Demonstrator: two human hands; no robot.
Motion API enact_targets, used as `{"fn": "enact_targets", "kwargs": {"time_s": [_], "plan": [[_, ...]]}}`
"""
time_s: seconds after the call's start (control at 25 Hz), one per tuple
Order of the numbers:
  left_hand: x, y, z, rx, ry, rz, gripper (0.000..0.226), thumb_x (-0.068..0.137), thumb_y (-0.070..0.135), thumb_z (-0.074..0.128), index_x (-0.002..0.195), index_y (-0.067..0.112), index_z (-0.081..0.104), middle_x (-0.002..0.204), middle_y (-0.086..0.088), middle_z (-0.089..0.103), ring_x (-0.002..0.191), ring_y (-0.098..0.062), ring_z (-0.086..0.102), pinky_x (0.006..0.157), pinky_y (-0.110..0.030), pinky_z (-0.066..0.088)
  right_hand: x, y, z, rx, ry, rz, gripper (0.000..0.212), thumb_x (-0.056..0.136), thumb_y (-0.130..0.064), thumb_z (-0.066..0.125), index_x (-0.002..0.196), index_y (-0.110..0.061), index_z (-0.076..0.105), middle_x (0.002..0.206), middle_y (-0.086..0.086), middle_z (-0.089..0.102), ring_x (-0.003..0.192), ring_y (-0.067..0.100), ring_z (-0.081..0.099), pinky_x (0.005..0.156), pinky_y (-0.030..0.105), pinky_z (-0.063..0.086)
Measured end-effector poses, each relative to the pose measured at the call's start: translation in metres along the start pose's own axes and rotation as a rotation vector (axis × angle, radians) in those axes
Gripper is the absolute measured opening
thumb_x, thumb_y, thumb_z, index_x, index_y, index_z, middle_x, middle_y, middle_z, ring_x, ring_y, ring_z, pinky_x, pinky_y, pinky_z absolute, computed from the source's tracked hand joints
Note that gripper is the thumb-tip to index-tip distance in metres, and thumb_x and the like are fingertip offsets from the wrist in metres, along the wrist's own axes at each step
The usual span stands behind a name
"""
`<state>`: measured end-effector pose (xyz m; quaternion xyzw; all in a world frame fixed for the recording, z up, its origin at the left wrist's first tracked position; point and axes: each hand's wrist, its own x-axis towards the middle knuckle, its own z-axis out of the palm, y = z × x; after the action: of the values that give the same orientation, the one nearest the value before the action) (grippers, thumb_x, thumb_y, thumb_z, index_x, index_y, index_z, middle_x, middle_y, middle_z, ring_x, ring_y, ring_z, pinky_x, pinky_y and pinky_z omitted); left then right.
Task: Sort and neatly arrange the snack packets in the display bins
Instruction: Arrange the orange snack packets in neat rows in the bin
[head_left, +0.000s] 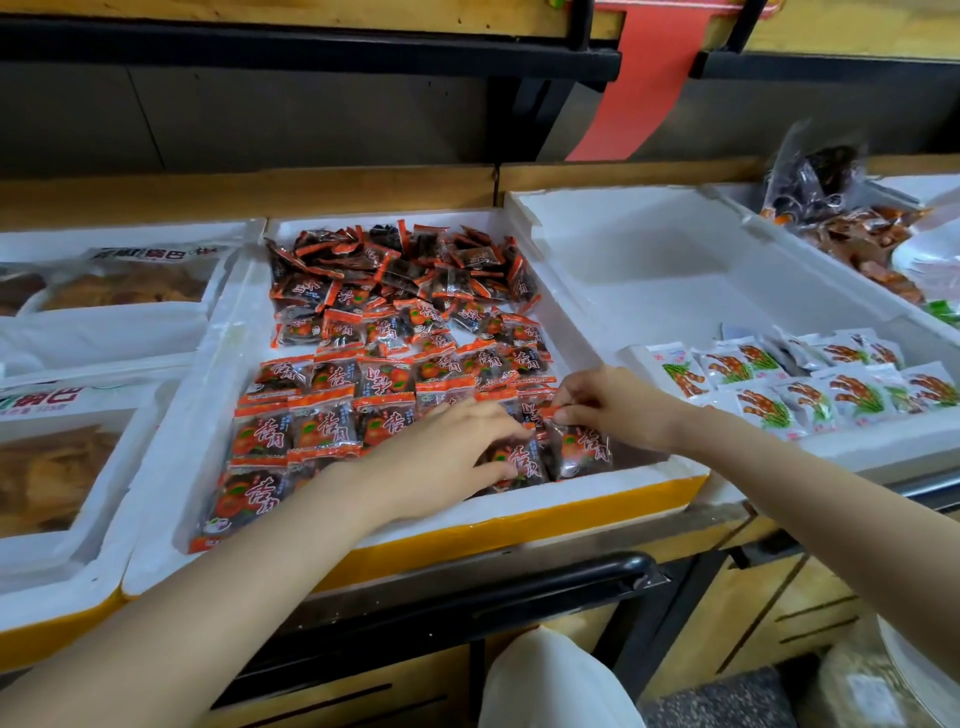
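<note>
- The right hand (608, 405) is curled. Its fingertips pinch the red top seal of the corner packet (582, 449), at the near right end of the middle bin (208, 395). Gripping by the seal probably lets the person swing the packet square without creasing its face.
- The left hand (447, 452) lies open, with fingers nearly straight on the neighbouring packet (519, 460) and thumb at its lower edge. It seems to be pinning the row so nothing slides while the corner packet is adjusted.
- All the red-and-black snack packets (384, 374) sit in the middle bin. The near half is laid in neat rows (322, 415), labels up and overlapping like tiles. The far half is a loose heap (395, 270) that needs sorting.
- The corner packet lies close to the bin's right wall and front rim (519, 514). There is little room sideways, so fingers are best brought in from above. The left hand hides part of the front row, so any gaps there cannot be seen.
- The right bin (649, 270) is bare at its far end, with green-and-white packets (810, 395) at its near end. That bare floor could take overflow.
- The left bins hold bigger bags (130, 280).
- A black rail (467, 587) runs below the front rim, and both forearms reach over it.
</note>
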<state>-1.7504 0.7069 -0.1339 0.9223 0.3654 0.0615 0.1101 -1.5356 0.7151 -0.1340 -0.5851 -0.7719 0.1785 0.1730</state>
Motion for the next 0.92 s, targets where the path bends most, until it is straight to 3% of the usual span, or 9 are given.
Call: {"fn": "enact_targets", "kwargs": {"time_s": [0.16, 0.28, 0.44, 0.52, 0.68, 0.92], "plan": [[0.002, -0.002, 0.001, 0.014, -0.012, 0.008, 0.045, 0.097, 0.040, 0.048, 0.141, 0.031, 0.041, 0.143, 0.012, 0.039, 0.139, -0.014, 0.025, 0.116, -0.035, 0.020, -0.001, -0.001, 0.005, 0.066, -0.062, -0.023, 0.014, 0.091, -0.022, 0.059, 0.078, -0.025, 0.060, 0.077, -0.011, 0.059, 0.076, 0.006, 0.055, 0.068, 0.015, 0.040], [0.001, -0.004, -0.001, 0.038, -0.026, 0.040, 0.046, 0.098, 0.042, 0.044, 0.143, 0.033, 0.037, 0.145, 0.014, 0.036, 0.139, -0.010, 0.023, 0.117, -0.031, 0.017, -0.001, -0.001, 0.005, -0.060, -0.051, -0.085, 0.004, 0.090, -0.024, 0.060, 0.088, -0.022, 0.062, 0.086, -0.007, 0.062, 0.081, 0.009, 0.056, 0.072, 0.019, 0.042], [0.005, -0.013, -0.023, 0.040, 0.062, 0.082, 0.046, 0.098, 0.044, 0.041, 0.143, 0.038, 0.033, 0.145, 0.019, 0.033, 0.131, 0.004, 0.027, 0.110, -0.021, 0.020, 0.014, -0.002, -0.010, -0.074, 0.061, -0.140, 0.026, 0.088, -0.027, 0.062, 0.113, -0.020, 0.057, 0.101, -0.012, 0.056, 0.093, 0.004, 0.051, 0.075, 0.006, 0.037], [0.017, -0.032, -0.038, 0.021, 0.142, 0.059, 0.045, 0.098, 0.041, 0.042, 0.142, 0.037, 0.034, 0.145, 0.018, 0.034, 0.130, 0.006, 0.027, 0.113, -0.022, 0.019, 0.037, 0.000, -0.020, -0.054, 0.172, -0.132, 0.032, 0.090, -0.027, 0.060, 0.119, -0.016, 0.053, 0.108, -0.007, 0.058, 0.099, 0.009, 0.054, 0.079, 0.009, 0.038], [0.056, -0.097, -0.054, -0.028, 0.209, -0.061, 0.046, 0.097, 0.036, 0.047, 0.142, 0.030, 0.038, 0.148, 0.009, 0.036, 0.136, -0.008, 0.032, 0.114, -0.033, 0.027, 0.098, 0.013, -0.024, -0.126, 0.213, -0.055, 0.045, 0.093, -0.028, 0.055, 0.133, -0.009, 0.045, 0.134, 0.005, 0.052, 0.120, 0.018, 0.049, 0.096, 0.022, 0.035], [0.116, -0.178, -0.058, 0.003, 0.058, -0.191, 0.052, 0.097, 0.034, 0.050, 0.146, 0.026, 0.034, 0.154, 0.001, 0.030, 0.141, -0.018, 0.028, 0.114, -0.037, 0.026, 0.177, 0.027, -0.012, -0.223, 0.059, 0.098, 0.059, 0.091, -0.031, 0.058, 0.141, -0.007, 0.034, 0.138, 0.014, 0.047, 0.126, 0.029, 0.045, 0.105, 0.035, 0.035]]}}
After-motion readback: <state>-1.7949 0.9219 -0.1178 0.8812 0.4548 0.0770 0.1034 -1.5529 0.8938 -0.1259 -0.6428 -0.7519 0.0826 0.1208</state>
